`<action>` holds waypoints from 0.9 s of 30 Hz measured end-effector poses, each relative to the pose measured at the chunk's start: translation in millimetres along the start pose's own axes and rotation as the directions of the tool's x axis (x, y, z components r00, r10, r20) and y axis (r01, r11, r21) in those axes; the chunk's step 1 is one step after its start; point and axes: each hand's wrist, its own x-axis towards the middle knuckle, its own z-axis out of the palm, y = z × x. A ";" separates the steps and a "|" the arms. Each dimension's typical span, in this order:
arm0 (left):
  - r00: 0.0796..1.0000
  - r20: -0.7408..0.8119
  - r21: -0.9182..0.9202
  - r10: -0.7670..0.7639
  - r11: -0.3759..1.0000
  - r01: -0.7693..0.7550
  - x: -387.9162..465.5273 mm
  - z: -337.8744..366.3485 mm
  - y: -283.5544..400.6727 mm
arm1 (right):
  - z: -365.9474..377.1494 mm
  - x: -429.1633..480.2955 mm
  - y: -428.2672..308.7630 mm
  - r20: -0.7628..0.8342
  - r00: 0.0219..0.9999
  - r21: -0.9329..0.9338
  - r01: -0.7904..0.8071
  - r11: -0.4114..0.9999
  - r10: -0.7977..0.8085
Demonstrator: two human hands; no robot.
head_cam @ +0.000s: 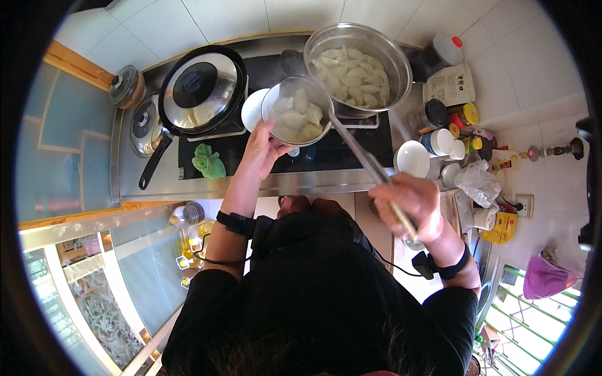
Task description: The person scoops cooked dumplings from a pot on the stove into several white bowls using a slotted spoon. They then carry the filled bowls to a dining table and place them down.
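Note:
My left hand (267, 149) grips a round bowl (324, 133) of pale dumplings (297, 117), with the thumb at its near left rim. My right hand (416, 207) is closed around a long metal utensil handle (360, 152), which reaches up left to the bowl's right rim. Whether the utensil's head lies inside the bowl cannot be told. Behind the bowl to the left, a white dish (252, 110) is partly covered by it. Just beyond, to the upper right, a wide steel pot (404, 94) holds many more dumplings (355, 75) in liquid.
A lidded black frying pan (204, 91) sits on the left burner, its handle pointing toward me. A green cloth (208, 162) lies on the black cooktop (282, 164). An empty white bowl (413, 159), jars (429, 116) and a plastic bag (479, 181) crowd the right side.

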 end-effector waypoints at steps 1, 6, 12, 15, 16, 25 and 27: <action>1.000 0.016 -0.017 -0.003 1.000 0.003 0.4 -1.7 -0.1 | -2.9 -1.9 -2.7 0.112 0.992 -0.071 0.072 0.995 -0.064; 0.997 0.071 -0.089 0.017 0.996 -0.011 7.6 -5.7 -1.8 | -7.4 -1.3 -7.9 0.264 0.918 -0.479 0.392 0.786 -0.297; 0.995 0.091 -0.081 0.034 0.996 -0.026 7.9 -1.9 3.4 | -17.8 3.3 15.1 -0.162 0.984 -0.322 0.016 0.947 -0.071; 0.996 0.090 -0.071 0.011 0.997 -0.004 9.3 -0.5 5.2 | -9.0 17.9 53.4 -0.319 0.944 -0.230 -0.159 0.960 0.080; 0.998 0.065 -0.065 0.001 0.998 0.003 9.1 -2.0 4.7 | -6.9 20.5 66.3 -0.296 0.948 -0.220 -0.190 0.957 0.120; 0.995 0.091 -0.099 0.051 0.994 -0.042 -8.2 -6.2 16.1 | 13.1 31.3 106.9 -0.096 0.992 -0.350 -0.108 0.931 0.079; 0.995 0.087 -0.107 0.056 0.993 -0.046 -10.5 -6.9 17.9 | 12.6 30.2 105.6 -0.109 0.980 -0.287 -0.194 0.938 0.169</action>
